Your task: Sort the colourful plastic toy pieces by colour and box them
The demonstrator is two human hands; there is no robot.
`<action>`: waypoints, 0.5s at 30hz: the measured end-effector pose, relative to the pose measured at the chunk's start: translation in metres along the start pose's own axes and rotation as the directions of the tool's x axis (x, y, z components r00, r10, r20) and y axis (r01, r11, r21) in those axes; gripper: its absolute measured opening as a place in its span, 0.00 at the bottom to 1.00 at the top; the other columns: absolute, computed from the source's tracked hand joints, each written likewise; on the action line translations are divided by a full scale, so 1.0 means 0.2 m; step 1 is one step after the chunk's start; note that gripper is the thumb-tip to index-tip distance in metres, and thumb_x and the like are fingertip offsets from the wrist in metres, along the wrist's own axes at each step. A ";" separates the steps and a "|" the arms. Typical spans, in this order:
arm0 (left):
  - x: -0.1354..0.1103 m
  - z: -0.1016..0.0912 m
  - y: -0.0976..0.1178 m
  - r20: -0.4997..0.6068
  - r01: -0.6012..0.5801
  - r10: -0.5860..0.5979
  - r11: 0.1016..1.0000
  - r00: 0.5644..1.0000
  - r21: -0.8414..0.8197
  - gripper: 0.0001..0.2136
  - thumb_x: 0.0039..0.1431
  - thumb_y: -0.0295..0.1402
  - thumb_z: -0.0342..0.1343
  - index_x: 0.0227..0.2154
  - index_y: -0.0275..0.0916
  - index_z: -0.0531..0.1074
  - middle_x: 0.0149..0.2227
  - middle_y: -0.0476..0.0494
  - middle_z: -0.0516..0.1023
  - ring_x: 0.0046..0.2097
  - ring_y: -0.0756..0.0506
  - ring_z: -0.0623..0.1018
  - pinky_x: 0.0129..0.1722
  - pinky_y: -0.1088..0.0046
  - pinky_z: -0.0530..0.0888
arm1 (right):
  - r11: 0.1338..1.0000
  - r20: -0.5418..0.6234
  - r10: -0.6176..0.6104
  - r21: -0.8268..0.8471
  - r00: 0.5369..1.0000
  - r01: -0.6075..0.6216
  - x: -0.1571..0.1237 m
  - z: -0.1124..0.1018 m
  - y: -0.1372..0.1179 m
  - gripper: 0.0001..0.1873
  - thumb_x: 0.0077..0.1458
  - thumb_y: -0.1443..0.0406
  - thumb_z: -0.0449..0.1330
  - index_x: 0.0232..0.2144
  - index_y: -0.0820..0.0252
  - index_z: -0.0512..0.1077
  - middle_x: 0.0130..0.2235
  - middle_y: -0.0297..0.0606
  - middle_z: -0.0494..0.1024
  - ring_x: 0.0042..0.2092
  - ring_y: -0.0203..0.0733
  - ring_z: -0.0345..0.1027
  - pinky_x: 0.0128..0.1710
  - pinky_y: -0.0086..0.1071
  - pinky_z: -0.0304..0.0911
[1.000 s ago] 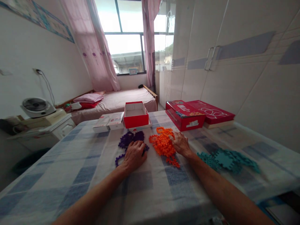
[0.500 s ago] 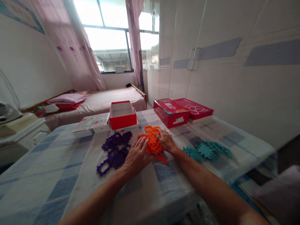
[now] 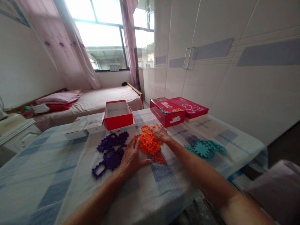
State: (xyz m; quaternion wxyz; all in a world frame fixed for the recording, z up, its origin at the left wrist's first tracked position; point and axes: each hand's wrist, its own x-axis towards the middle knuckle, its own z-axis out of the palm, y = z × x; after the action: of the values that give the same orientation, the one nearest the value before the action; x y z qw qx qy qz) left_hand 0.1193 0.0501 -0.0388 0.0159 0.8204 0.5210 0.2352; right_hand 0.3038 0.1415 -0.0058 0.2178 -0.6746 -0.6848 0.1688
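Observation:
A heap of orange toothed plastic pieces [image 3: 150, 144] lies on the checked tablecloth between my two hands. My left hand [image 3: 131, 156] rests flat at the heap's left edge, fingers stretched forward and thumb spread out to the right. At the far right side of the heap, my right hand [image 3: 160, 132] lies with its fingertips on the upper orange pieces; its fingers look extended, with no piece visibly gripped. Purple toothed pieces [image 3: 112, 157] form a pile just left of my left hand. Teal toothed pieces [image 3: 203, 148] are spread beyond my right forearm.
An open red box [image 3: 118, 121] and white boxes [image 3: 81, 126] stand at the table's far left. Two red boxes, one printed [image 3: 167, 112] and one with white curved lines [image 3: 191, 107], sit at the far right. A bed [image 3: 110, 97] and a wardrobe [image 3: 211, 81] lie beyond the table [image 3: 58, 175].
My left thumb has spread away from the fingers, and that hand now sits more beside the orange heap. My right hand has shifted toward the heap's far end. The view has turned slightly right.

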 end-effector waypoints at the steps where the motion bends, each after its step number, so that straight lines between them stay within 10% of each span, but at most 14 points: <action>1: 0.00 0.00 0.00 -0.001 -0.007 0.007 1.000 1.000 -0.009 0.48 0.41 0.49 0.63 0.62 0.35 0.48 0.64 0.28 0.52 0.64 0.32 0.53 0.60 0.53 0.58 | 1.000 0.016 -0.002 -0.002 1.000 0.002 0.03 0.00 -0.01 0.37 0.57 0.44 0.41 0.60 0.58 0.55 0.61 0.48 0.58 0.62 0.50 0.49 0.58 0.44 0.47; 15: 0.02 0.03 0.01 -0.034 -0.012 0.013 1.000 0.999 0.017 0.38 0.52 0.44 0.55 0.61 0.29 0.49 0.62 0.25 0.55 0.63 0.34 0.56 0.60 0.56 0.59 | 0.942 0.176 -0.320 0.167 0.931 0.293 -0.19 -0.03 -0.03 0.40 0.52 0.43 0.50 0.60 0.60 0.57 0.60 0.45 0.61 0.59 0.47 0.54 0.58 0.39 0.50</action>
State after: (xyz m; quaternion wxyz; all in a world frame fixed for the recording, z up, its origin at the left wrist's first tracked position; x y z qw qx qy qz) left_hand 0.1243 0.0538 -0.0433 -0.0014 0.8197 0.5179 0.2449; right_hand 0.3022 0.1035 -0.0008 0.2173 -0.5221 -0.7870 0.2466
